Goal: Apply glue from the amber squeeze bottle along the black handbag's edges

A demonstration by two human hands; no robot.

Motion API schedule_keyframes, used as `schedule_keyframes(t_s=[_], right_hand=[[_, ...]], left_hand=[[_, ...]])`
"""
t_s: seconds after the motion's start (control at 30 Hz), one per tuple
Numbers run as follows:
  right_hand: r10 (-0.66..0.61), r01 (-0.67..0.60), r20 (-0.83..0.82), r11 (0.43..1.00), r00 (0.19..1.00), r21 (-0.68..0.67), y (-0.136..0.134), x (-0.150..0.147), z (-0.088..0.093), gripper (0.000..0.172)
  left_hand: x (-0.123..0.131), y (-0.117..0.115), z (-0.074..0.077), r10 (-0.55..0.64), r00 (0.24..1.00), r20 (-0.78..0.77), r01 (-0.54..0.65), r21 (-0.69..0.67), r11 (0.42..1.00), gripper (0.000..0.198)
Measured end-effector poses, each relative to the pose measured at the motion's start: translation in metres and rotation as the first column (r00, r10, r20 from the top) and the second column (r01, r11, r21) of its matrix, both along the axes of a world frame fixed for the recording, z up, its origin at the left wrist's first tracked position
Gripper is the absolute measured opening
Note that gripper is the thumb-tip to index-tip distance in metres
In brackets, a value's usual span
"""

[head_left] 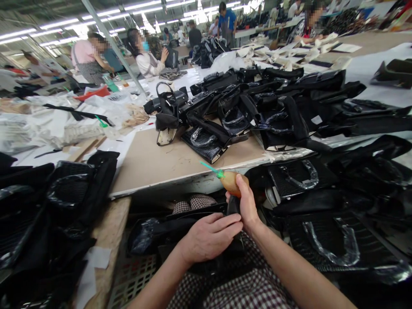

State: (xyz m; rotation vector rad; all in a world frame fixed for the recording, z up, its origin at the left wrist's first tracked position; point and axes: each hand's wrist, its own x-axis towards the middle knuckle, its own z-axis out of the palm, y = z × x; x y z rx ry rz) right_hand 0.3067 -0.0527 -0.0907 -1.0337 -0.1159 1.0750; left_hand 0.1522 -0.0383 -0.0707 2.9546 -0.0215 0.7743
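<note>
My right hand point(246, 201) is wrapped round a glue bottle point(230, 182) of amber colour, with a green cap and a thin green nozzle pointing up and to the left. Just below it, my left hand point(212, 236) has its fingers closed over the black edge of a bag point(180, 229) on my lap. The bag is dark, and a plastic-wrapped part of it shows at its left end. Most of the bag lies hidden under my hands and forearms.
Black bags point(206, 143) with wrapped handles are heaped on the table point(154, 159) ahead. More bags point(334, 240) lie on my right and others point(67, 193) on my left. A wooden board point(112, 240) and a plastic crate point(131, 274) are beside me. Several people work farther back.
</note>
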Motion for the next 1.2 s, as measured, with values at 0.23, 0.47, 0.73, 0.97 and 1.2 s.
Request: schedule_keyframes(t_s=[0.23, 0.47, 0.73, 0.97, 1.2], right_hand=[[-0.064, 0.055, 0.061, 0.990, 0.996, 0.130, -0.015, 0.042, 0.018, 0.045], [0.078, -0.045, 0.209, 0.986, 0.975, -0.158, -0.092, 0.104, -0.005, 0.061], [0.358, -0.114, 0.573, 0.901, 0.737, -0.418, -0.127, 0.122, -0.025, 0.066], [0.390, -0.098, 0.723, 0.906, 0.570, -0.411, -0.101, 0.121, -0.015, 0.061], [0.455, -0.137, 0.741, 0.882, 0.494, -0.450, -0.086, 0.122, -0.024, 0.054]], left_hand=[[-0.028, 0.024, 0.017, 0.243, 0.966, 0.089, -0.189, -0.398, 0.898, 0.026], [-0.052, 0.062, 0.016, 0.255, 0.965, 0.066, -0.144, -0.678, 0.721, 0.017], [-0.013, 0.099, -0.003, 0.038, 0.991, -0.126, -0.132, -0.925, 0.356, 0.015], [0.016, 0.111, -0.033, -0.120, 0.980, -0.160, -0.121, -0.952, 0.280, 0.026], [0.021, 0.115, -0.041, -0.168, 0.972, -0.163, -0.121, -0.964, 0.238, 0.026]])
